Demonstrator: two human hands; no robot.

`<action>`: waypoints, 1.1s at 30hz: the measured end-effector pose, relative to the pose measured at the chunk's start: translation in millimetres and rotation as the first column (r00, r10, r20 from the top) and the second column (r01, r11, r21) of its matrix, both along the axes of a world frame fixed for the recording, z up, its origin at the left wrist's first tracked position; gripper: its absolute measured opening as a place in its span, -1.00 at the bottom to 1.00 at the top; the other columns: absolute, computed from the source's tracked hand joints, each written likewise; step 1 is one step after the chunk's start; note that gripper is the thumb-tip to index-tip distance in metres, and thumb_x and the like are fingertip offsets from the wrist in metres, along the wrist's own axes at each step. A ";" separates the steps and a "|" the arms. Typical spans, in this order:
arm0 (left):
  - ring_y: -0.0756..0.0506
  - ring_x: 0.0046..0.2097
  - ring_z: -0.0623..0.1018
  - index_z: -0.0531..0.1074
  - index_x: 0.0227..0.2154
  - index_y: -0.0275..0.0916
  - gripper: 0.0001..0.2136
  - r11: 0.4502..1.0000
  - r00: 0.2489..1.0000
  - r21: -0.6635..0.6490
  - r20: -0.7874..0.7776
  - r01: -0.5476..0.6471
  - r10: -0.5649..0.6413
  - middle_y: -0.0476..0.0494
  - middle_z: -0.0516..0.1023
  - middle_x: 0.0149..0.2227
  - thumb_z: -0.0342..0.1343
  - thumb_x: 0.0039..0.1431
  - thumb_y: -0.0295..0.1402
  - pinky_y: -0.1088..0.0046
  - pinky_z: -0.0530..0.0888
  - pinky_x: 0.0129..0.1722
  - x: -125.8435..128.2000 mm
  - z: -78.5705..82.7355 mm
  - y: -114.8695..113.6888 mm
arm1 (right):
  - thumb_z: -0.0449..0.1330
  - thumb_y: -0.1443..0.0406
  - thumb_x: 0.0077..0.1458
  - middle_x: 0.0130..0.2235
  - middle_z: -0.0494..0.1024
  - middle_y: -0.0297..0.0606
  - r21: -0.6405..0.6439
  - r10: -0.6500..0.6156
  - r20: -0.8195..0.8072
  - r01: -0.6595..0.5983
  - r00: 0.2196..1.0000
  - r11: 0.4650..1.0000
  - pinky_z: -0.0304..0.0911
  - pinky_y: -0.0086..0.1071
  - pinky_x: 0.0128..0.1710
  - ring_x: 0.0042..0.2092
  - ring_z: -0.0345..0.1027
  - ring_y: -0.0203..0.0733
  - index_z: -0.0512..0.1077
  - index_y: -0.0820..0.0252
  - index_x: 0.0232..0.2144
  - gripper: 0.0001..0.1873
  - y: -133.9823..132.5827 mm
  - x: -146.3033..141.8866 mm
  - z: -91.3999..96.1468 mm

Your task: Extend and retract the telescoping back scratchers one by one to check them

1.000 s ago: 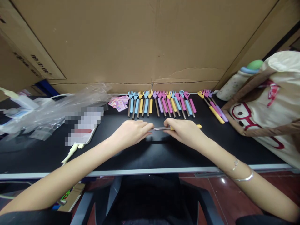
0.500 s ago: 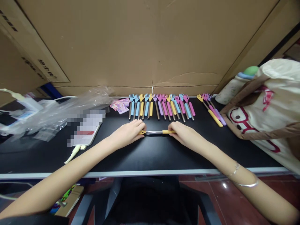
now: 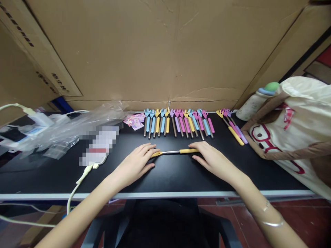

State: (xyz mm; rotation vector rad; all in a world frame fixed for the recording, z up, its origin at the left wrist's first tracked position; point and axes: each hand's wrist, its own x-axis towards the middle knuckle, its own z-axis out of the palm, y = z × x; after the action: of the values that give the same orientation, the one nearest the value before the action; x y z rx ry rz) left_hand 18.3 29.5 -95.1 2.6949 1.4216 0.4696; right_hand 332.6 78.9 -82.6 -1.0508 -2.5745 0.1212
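Note:
A yellow telescopic back scratcher (image 3: 173, 152) lies extended crosswise on the black table (image 3: 165, 179), claw end to the left. My left hand (image 3: 138, 163) rests flat with fingers stretched, its fingertips touching the claw end. My right hand (image 3: 210, 160) lies flat too, fingers apart, its fingertips at the yellow handle. Behind them, a row of several collapsed scratchers (image 3: 178, 122) in blue, yellow, pink and purple lies side by side. Three more scratchers (image 3: 232, 125) lie in a separate group at the right.
A cream and brown cloth bag (image 3: 297, 131) and a bottle (image 3: 254, 100) fill the right side. Crumpled clear plastic (image 3: 67, 125), a phone (image 3: 99, 148) with a white cable (image 3: 77, 182) and pink cards (image 3: 134, 120) lie at the left. Cardboard (image 3: 155, 51) walls the back.
Both hands were closed on the scratcher's ends and drew apart, lengthening it. Now the fingers have flattened out and the scratcher rests on the table.

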 end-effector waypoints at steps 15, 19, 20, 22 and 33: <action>-0.15 0.27 0.29 0.26 0.16 -0.02 -0.65 0.991 0.991 0.009 0.016 -0.135 0.135 -0.06 0.28 0.26 -0.11 0.35 -0.30 0.06 0.32 0.22 -3.0 -20.3 -24.1 | -0.01 0.23 0.31 0.22 0.31 -0.27 0.085 -0.200 -0.013 0.200 0.980 0.976 0.21 -0.08 0.19 0.27 0.10 -0.11 0.24 0.01 0.18 -0.59 -34.8 36.9 -31.6; -0.14 0.28 0.27 0.26 0.15 0.00 -0.66 0.984 0.982 -0.021 0.062 -0.179 0.180 -0.02 0.29 0.26 -0.10 0.35 -0.25 0.07 0.30 0.24 -4.0 -21.5 -28.2 | -0.03 0.21 0.32 0.25 0.27 -0.30 0.041 -0.215 -0.006 0.215 0.977 0.976 0.19 -0.09 0.20 0.30 0.04 -0.10 0.22 -0.01 0.22 -0.56 -33.2 37.4 -33.3; -0.14 0.29 0.26 0.26 0.14 0.01 -0.66 0.982 0.980 -0.030 0.067 -0.185 0.187 0.00 0.28 0.26 -0.10 0.34 -0.25 0.06 0.29 0.24 -4.4 -21.5 -28.8 | -0.03 0.21 0.32 0.25 0.26 -0.30 0.030 -0.216 -0.007 0.216 0.976 0.976 0.19 -0.08 0.20 0.30 0.04 -0.10 0.22 -0.02 0.21 -0.56 -33.5 37.3 -33.4; -0.14 0.29 0.26 0.27 0.13 0.03 -0.67 0.981 0.979 -0.043 0.071 -0.189 0.191 0.03 0.28 0.27 -0.10 0.34 -0.24 0.05 0.29 0.24 -5.2 -21.4 -29.3 | -0.03 0.20 0.32 0.26 0.25 -0.31 0.008 -0.218 -0.009 0.218 0.976 0.976 0.18 -0.06 0.20 0.30 0.05 -0.09 0.25 -0.03 0.19 -0.58 -34.4 36.7 -32.8; -0.14 0.26 0.27 0.33 0.09 0.01 -0.70 0.985 0.979 -0.071 0.122 -0.158 0.165 0.01 0.27 0.26 -0.09 0.34 -0.23 0.12 0.31 0.23 -7.4 -18.6 -29.1 | -0.04 0.18 0.32 0.26 0.26 -0.31 -0.063 -0.224 -0.055 0.221 0.973 0.973 0.15 -0.03 0.21 0.28 0.08 -0.09 0.33 -0.03 0.14 -0.61 -37.2 34.1 -27.3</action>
State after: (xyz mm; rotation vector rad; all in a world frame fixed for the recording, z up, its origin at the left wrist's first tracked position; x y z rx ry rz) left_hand 10.9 0.4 -113.7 2.4655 1.5981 0.5872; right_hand 366.7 41.7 -109.9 -1.3270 -2.3919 0.1665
